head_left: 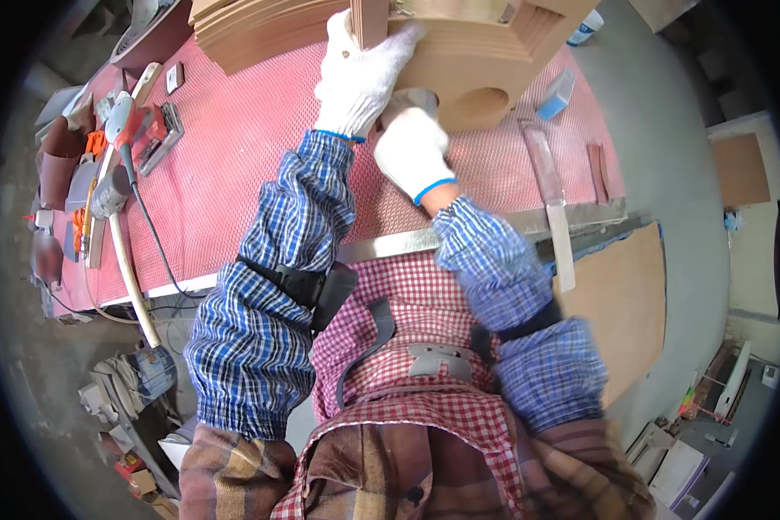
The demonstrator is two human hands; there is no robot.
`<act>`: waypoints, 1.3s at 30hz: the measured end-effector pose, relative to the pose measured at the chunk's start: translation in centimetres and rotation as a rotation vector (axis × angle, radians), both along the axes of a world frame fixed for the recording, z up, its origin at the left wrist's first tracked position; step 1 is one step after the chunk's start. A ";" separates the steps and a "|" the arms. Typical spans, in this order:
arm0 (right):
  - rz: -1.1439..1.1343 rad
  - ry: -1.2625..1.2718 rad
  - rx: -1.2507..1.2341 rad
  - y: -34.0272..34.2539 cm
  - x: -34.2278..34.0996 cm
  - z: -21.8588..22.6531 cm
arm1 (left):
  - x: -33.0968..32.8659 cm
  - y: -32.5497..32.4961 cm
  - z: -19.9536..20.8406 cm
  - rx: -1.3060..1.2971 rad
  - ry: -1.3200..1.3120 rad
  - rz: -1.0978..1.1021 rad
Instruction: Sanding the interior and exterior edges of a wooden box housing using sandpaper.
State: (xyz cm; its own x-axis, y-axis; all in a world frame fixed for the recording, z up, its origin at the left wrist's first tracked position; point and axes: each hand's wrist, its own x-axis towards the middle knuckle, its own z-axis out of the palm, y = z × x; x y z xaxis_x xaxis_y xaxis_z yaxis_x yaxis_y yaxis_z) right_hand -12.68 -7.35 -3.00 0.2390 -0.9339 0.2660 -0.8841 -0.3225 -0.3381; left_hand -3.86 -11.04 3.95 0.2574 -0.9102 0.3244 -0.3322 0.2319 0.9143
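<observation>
At the far edge of my view, a light-brown wooden workpiece [472, 78] with round cut-outs stands on a pink mesh-textured mat [260, 165]. My left hand [361, 78], in a white knit glove, is closed on the upright wooden edge of this workpiece. My right hand [414, 146], gloved too, is curled just below and to the right, against the workpiece beside one of its round openings. Its fingers are partly hidden, and I cannot make out what they hold.
Stacked curved wooden panels [264, 35] lie at the far left. A corded power tool [126, 121], a mallet [111, 192] and several hand tools crowd the left side. On the right are a blue-and-white block [555, 94], a long flat bar [550, 186] over the table edge and a brown strip [598, 173].
</observation>
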 end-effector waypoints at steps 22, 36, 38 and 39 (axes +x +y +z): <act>0.351 -0.082 -0.133 11.8 -7.3 3.2 | 0.3 1.4 0.8 0.083 0.089 -0.070; 0.159 0.025 -0.062 13.0 -10.7 1.2 | 0.5 1.2 1.3 0.143 0.093 -0.053; 0.091 0.023 -0.072 13.1 -11.4 1.4 | 0.2 1.5 2.1 0.177 -0.025 0.009; 0.110 -0.017 -0.082 13.0 -11.5 1.6 | 0.5 1.1 1.8 0.087 -0.036 0.027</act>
